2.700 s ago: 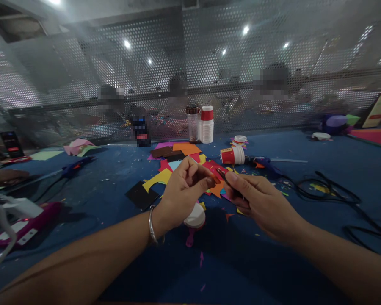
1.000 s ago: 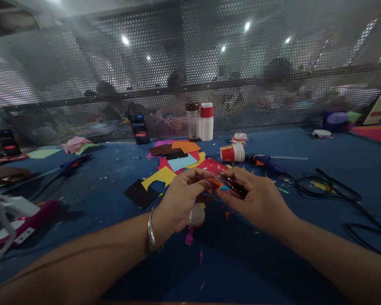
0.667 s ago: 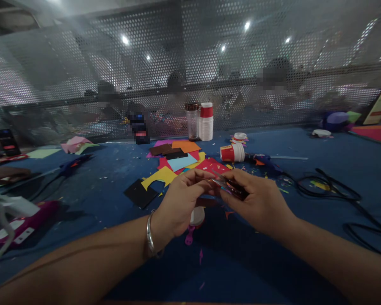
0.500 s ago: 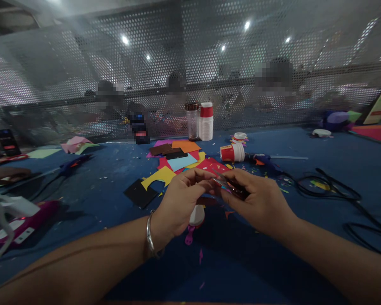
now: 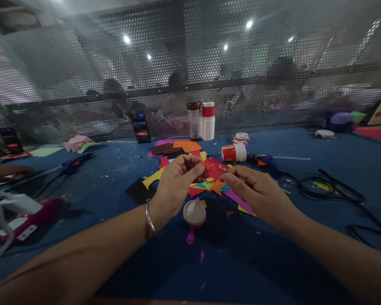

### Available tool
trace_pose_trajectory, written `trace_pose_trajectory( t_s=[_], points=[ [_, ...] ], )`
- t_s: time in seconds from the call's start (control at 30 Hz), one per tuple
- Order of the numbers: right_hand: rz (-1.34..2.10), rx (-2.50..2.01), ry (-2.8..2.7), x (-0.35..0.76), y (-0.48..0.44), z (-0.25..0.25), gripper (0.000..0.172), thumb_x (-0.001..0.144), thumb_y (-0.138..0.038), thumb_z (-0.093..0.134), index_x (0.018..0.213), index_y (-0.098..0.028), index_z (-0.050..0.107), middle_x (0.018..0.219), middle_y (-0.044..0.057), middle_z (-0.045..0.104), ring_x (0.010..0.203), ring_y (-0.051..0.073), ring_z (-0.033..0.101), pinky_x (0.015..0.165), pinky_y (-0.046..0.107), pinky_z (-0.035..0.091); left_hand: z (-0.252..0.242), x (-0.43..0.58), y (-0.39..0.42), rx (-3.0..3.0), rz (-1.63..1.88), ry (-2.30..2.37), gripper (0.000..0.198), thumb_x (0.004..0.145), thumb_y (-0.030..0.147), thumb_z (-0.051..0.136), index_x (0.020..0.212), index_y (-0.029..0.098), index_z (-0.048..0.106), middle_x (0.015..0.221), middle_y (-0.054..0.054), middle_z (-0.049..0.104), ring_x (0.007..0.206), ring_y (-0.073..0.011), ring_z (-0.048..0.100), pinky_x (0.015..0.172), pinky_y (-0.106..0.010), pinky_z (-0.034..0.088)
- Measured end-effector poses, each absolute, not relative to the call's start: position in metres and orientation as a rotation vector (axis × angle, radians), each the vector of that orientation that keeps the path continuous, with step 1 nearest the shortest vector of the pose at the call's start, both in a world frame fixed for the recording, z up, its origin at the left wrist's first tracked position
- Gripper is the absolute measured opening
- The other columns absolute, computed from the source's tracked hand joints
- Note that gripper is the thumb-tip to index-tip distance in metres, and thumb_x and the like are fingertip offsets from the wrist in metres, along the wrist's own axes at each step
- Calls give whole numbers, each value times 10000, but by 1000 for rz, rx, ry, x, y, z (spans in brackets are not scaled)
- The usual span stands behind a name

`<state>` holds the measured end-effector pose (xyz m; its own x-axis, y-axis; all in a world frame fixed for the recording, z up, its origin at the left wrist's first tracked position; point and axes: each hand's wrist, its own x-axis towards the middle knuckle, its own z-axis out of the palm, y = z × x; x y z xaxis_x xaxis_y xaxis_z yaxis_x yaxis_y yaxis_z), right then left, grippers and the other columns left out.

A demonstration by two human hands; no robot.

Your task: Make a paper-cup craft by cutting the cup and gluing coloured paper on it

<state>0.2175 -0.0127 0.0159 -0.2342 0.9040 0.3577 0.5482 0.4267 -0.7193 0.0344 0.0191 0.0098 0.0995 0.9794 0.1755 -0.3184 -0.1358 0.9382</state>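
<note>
My left hand point(image 5: 178, 184), with a metal bangle at the wrist, pinches a small orange paper piece point(image 5: 207, 164) between thumb and fingers. Facing it, my right hand point(image 5: 257, 188) has its thumb and fingertips pressed together; what they hold, if anything, I cannot make out. Below and between the hands stands a paper cup point(image 5: 194, 213), its pale round end upward, with a purple paper piece point(image 5: 190, 238) sticking out towards me. Under the hands lie coloured paper scraps point(image 5: 219, 167), partly covered by my fingers.
A red and white stack of cups point(image 5: 234, 152) lies on its side beside a blue glue gun point(image 5: 266, 163) with a black cord. Behind stand a clear bottle point(image 5: 194, 123) and upright stacked cups point(image 5: 208, 123). At left are a power strip point(image 5: 34, 220) and another person's hand point(image 5: 11, 173).
The scissors seen in my right hand earlier no longer show. My hands have drawn slightly apart, uncovering the orange paper piece, the cup's round end and more scraps.
</note>
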Motion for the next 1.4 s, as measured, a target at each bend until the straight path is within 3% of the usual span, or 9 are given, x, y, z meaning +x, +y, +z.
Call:
trace_pose_trajectory(
  t_s=[0.3, 0.6, 1.07, 1.4],
  points=[
    [727, -1239, -1973, 218, -10, 16, 481, 921, -591, 437, 618, -218, 440, 570, -46, 335, 504, 106, 319, 472, 260, 254, 10, 33, 13, 1384, 1317, 786, 153, 754, 199, 740, 833, 151, 618, 751, 10, 657, 681, -109, 642, 714, -267, 555],
    [812, -1230, -1972, 218, -10, 18, 470, 915, -583, 453, 615, -223, 425, 544, -57, 325, 470, 95, 270, 450, 258, 226, 9, 31, 13, 1495, 1287, 762, 123, 792, 193, 703, 852, 160, 601, 760, -10, 671, 702, -121, 644, 721, -274, 553],
    [814, -1263, -1957, 219, -9, 16, 481, 916, -586, 447, 612, -218, 393, 573, -43, 339, 509, 99, 310, 452, 248, 223, 11, 31, 11, 1456, 1279, 755, 133, 787, 191, 714, 841, 155, 599, 745, 3, 654, 688, -106, 620, 709, -251, 535],
    [923, -1231, -1910, 219, -10, 16, 482, 900, -607, 471, 620, -226, 380, 589, -53, 305, 513, 98, 268, 447, 246, 205, 10, 33, 11, 1352, 1267, 742, 135, 776, 199, 729, 827, 161, 610, 720, 13, 643, 680, -112, 622, 717, -269, 531]
  ],
)
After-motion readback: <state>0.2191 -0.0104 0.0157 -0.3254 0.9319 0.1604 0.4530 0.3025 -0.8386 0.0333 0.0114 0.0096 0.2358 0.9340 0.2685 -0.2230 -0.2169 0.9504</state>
